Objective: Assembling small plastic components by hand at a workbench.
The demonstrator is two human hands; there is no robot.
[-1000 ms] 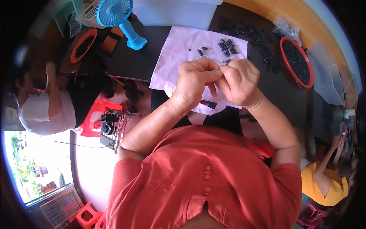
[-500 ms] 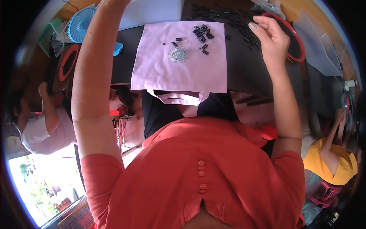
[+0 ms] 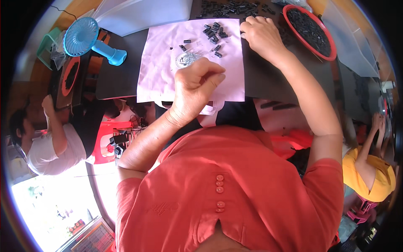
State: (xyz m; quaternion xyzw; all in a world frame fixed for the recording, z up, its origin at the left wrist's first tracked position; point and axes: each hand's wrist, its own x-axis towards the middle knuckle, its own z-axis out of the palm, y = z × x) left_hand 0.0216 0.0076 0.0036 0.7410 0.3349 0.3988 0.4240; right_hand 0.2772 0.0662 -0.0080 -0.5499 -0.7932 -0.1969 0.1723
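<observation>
Far left: a co-worker in a white top [image 3: 56,151], seated beside a red-rimmed tray [image 3: 66,93] of dark bits. Next, on the dark desk [image 3: 268,80], a blue handheld fan [image 3: 81,37] with its base toward the right; behind it, a translucent plastic bin [image 3: 138,17]. Centre: a pink cloth tote bag [image 3: 156,77] lies flat, handles hanging off the near edge. The left hand [image 3: 195,82] is over the bag's near half, fingers curled in and thumb close to the forefinger (whether anything is pinched there cannot be told). Just beyond it, thin silvery pins [image 3: 189,57] lie loose on the bag's round printed emblem. Short black cylinders [image 3: 213,40] form a small cluster toward the bag's far right, a few strays apart from it; more black pieces [image 3: 235,8] are scattered on the desk behind. The right hand [image 3: 263,37] is palm down at the bag's right edge, fingers bent, fingertips near the cluster; grip contents unclear. Right of it, a red basin [image 3: 333,47] full of black pieces, then a clear plastic container [image 3: 354,50]. Far right: a co-worker in yellow [image 3: 369,174].
</observation>
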